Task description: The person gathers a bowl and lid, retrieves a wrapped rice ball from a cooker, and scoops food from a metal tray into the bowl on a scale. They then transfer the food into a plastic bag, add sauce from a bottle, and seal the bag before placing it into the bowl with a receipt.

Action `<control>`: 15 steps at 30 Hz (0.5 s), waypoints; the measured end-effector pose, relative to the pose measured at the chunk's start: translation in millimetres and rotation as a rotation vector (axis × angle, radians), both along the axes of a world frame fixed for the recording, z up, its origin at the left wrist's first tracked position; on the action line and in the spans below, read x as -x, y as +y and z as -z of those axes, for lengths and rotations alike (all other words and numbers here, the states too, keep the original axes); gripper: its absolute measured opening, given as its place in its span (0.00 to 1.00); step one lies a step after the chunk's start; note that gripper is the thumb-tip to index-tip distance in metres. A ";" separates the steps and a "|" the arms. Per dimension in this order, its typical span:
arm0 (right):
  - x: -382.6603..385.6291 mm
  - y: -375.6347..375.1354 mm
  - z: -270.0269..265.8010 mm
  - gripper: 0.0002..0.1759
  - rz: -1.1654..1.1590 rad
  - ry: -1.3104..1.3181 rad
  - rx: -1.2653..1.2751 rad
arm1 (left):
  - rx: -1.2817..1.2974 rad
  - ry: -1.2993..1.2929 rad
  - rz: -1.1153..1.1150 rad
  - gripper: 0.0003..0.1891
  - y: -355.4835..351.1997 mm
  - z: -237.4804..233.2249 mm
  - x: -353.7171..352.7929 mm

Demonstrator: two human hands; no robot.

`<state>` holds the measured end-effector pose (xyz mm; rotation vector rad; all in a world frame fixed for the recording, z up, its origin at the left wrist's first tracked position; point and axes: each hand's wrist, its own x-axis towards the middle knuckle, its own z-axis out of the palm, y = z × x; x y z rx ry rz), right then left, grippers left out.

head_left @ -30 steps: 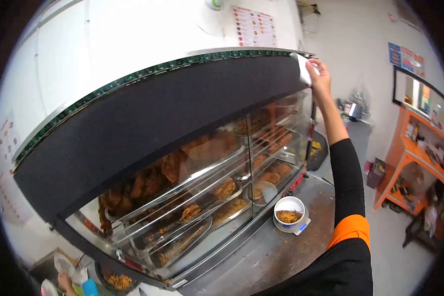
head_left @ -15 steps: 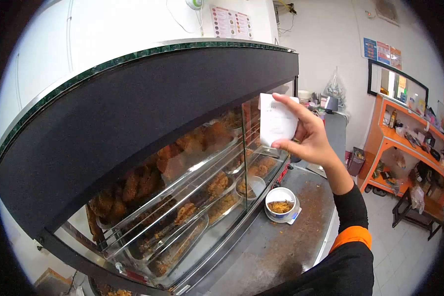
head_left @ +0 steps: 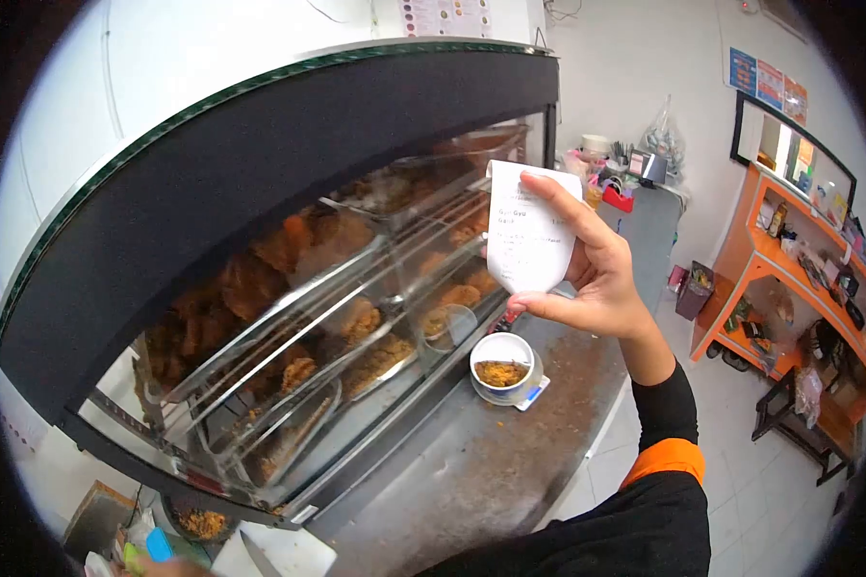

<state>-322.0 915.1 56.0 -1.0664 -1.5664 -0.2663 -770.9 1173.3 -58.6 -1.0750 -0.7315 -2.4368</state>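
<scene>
My right hand holds up a white printed receipt, pinched between thumb and fingers in front of the glass display case. Its paper is slightly curved, with short lines of dark print facing me. Below it on the grey counter, a white bowl holds crumbly orange-brown food and rests on a small scale. At the bottom left edge, a blurred bit of my left hand shows; its fingers cannot be made out. Near it are a pan of orange crumbs and a white board-like piece.
Trays of fried food fill the case behind its glass. Farther back on the counter stand a red tape dispenser and a dark device. An orange shelf unit and a dark stool stand at right.
My view has shifted, so the case and bowl sit further left. The receipt now faces me more squarely and its print is clearer. A blurred left hand has appeared at the bottom left.
</scene>
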 end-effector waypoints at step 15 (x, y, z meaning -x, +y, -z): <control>-193.9 -260.7 100.8 0.46 0.357 0.313 0.329 | 1.652 0.781 1.161 0.21 -107.8 276.7 -476.9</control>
